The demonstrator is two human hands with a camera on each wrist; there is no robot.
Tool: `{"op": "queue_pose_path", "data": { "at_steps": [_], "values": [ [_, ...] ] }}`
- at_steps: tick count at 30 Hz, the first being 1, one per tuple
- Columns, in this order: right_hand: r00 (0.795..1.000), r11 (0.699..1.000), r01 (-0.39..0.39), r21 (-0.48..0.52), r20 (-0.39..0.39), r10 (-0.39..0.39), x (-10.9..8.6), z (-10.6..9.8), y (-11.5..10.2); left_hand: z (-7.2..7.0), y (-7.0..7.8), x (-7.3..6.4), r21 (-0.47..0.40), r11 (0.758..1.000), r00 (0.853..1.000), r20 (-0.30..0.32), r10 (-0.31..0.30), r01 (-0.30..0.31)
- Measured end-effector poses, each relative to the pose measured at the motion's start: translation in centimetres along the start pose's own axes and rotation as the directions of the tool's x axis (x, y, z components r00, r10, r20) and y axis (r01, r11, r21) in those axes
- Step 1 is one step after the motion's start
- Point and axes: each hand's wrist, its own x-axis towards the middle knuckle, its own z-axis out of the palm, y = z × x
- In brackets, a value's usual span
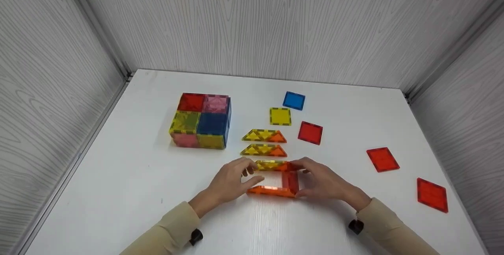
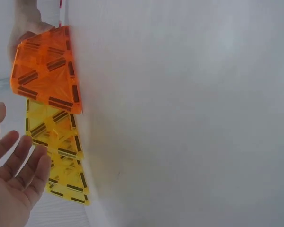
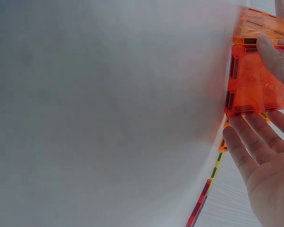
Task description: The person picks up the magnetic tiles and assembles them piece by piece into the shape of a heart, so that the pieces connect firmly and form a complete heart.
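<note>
My right hand [image 1: 323,180] spans an upright red square magnetic tile [image 3: 258,80], thumb at its near edge and fingers at its far edge. This tile joins a standing orange trapezoid panel [image 2: 45,68] in front to a yellow and orange trapezoid panel [image 1: 271,165] behind. At the left side of these panels, my left hand [image 1: 232,180] has its fingers loosely bent and holds nothing. In the left wrist view its fingers are apart from the orange panel; whether a fingertip touches the back panel, I cannot tell.
Two more yellow and orange trapezoid panels [image 1: 264,150] stand or lie behind. A multicoloured tile box [image 1: 201,121] is at the back left. Loose square tiles include blue [image 1: 294,100], yellow [image 1: 280,116] and several red ones [image 1: 383,159] to the right. Grey panel walls [image 1: 252,26] enclose the table.
</note>
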Motion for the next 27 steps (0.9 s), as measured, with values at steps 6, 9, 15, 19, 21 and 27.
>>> {"op": "queue_pose_path", "data": {
  "at_steps": [6,9,15,19,21,27],
  "values": [
    [1.000,1.000,0.004,-0.008,0.005,-0.003,0.2,-0.3,0.0,0.4,0.4,-0.7,-0.062,0.994,0.988,0.114,0.102,-0.096],
    [1.000,1.000,-0.011,-0.015,0.007,0.011,0.3,-0.4,0.0,0.3,0.5,-0.9,-0.062,0.993,0.987,0.121,0.110,-0.103],
    [0.999,0.999,-0.032,-0.019,0.007,0.033,0.3,-0.4,-0.1,0.3,0.5,-1.2,-0.035,0.992,0.985,0.120,0.126,-0.122],
    [0.997,0.998,-0.068,-0.005,0.028,0.068,0.2,-0.3,-0.4,0.4,0.4,-1.3,-0.026,0.991,0.984,0.113,0.137,-0.134],
    [0.995,0.996,-0.087,0.002,0.039,0.087,0.2,-0.2,-0.6,0.4,0.3,-1.3,-0.021,0.990,0.983,0.115,0.142,-0.140],
    [0.995,0.996,-0.086,-0.038,0.036,0.088,0.3,0.1,-0.7,0.5,0.3,-1.5,-0.005,0.988,0.982,0.111,0.152,-0.152]
  ]
}}
